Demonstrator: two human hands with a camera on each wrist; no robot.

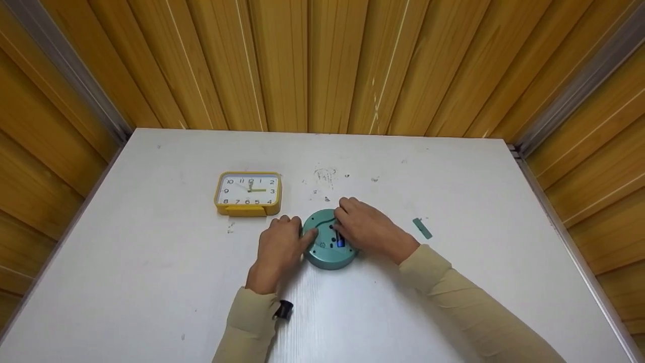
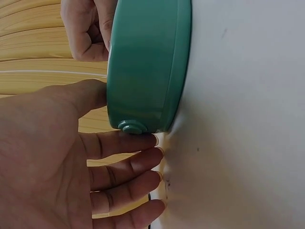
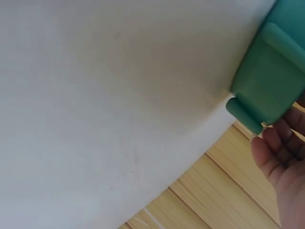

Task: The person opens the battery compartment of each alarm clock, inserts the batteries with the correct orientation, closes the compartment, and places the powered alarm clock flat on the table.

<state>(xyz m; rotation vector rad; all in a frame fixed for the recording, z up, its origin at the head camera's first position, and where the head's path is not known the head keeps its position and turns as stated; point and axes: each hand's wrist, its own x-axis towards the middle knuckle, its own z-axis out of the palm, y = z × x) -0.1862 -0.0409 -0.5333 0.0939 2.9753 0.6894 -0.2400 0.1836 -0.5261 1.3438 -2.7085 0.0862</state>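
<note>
A round green clock point(image 1: 327, 259) lies with its back up on the white table. In its open compartment sits a blue battery point(image 1: 340, 240). My left hand point(image 1: 280, 247) steadies the clock from the left, thumb on the back and forefinger against the side wall, next to a small round knob point(image 2: 132, 127). Bent over the far right part of the clock, my right hand point(image 1: 370, 227) has its thumb and forefinger at the battery's far end; their tips are partly hidden. In the right wrist view, other fingers point(image 3: 274, 150) are beside a small green foot point(image 3: 244, 115).
A yellow rectangular clock point(image 1: 248, 210) stands behind and left of my left hand. On the right lies a small green battery cover point(image 1: 422, 228). Dark marks spot the white table point(image 1: 151, 262), which wood-look panels point(image 1: 327, 65) border at the back and sides.
</note>
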